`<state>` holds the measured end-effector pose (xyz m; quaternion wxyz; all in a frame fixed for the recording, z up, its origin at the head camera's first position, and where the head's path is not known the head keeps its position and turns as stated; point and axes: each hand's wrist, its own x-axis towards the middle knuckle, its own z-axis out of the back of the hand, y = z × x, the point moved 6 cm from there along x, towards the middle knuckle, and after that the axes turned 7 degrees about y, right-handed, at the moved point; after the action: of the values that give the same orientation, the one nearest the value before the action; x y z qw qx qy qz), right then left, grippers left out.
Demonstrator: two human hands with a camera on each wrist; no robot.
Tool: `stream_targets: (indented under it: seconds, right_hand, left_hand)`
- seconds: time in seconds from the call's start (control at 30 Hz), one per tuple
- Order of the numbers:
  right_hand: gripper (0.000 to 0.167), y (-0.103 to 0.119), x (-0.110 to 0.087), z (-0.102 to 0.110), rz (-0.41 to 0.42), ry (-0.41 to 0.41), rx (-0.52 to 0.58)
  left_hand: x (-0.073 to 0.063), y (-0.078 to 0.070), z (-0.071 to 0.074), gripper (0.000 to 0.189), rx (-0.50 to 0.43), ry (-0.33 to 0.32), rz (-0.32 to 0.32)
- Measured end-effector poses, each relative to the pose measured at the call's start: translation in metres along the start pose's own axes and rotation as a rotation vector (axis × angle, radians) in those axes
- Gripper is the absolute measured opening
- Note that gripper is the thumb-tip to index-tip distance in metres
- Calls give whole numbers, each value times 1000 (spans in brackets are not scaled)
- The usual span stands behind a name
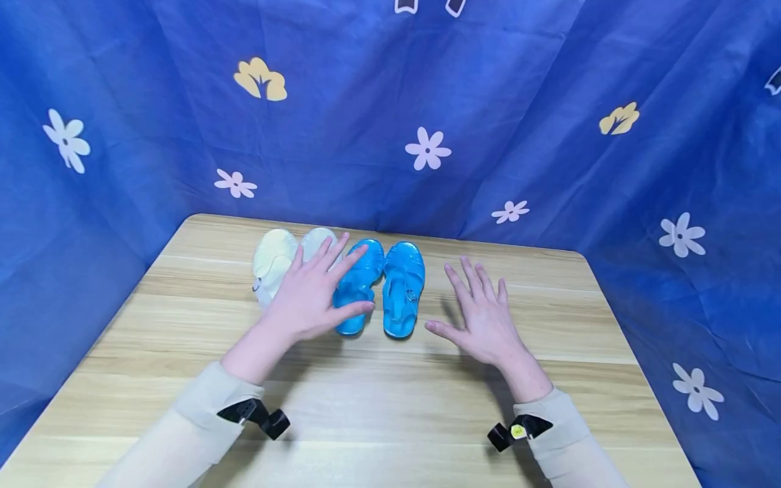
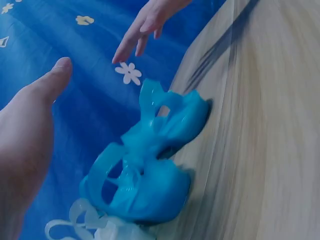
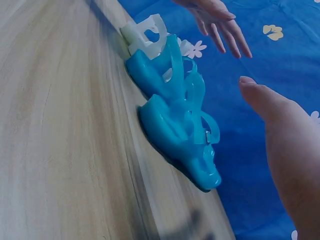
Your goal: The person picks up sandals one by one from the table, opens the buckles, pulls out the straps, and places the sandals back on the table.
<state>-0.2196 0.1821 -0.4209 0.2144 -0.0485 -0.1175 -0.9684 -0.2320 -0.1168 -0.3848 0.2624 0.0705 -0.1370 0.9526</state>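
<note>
Two blue jelly sandals stand side by side on the table: the left blue sandal is partly behind my left hand, and the right blue sandal shows whole, with a small buckle. To their left is a pair of whitish clear sandals, the outer white sandal and the inner white sandal, the inner one mostly covered by my hand. My left hand hovers over the sandals with its fingers spread, holding nothing. Right of the blue pair, my right hand is held above the table, fingers spread, also holding nothing.
The wood-grain table has rounded far corners. A blue cloth with flower prints hangs behind it and along both sides. A small black camera is strapped at the left wrist, another black camera at the right.
</note>
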Motion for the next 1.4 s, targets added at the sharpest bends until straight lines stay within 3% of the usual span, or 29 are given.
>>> stream_targets:
  seconds: [0.47, 0.7, 0.93, 1.23, 1.4]
  right_hand:
    - [102, 2, 4, -7, 74, -10, 126]
    - [101, 5, 6, -11, 104, 1, 214]
    - [100, 5, 10, -19, 132, 17, 308]
    - [96, 3, 18, -35, 122, 48, 569]
    - [93, 5, 23, -41, 151, 33, 690]
  left_hand:
    - [18, -20, -6, 87, -249, -59, -16]
    - [24, -19, -16, 83, -426, -32, 34]
    - [35, -18, -26, 72, -597, -65, 15]
    - [47, -13, -40, 59, -770, -54, 95]
    - [52, -10, -50, 55, -790, -14, 161]
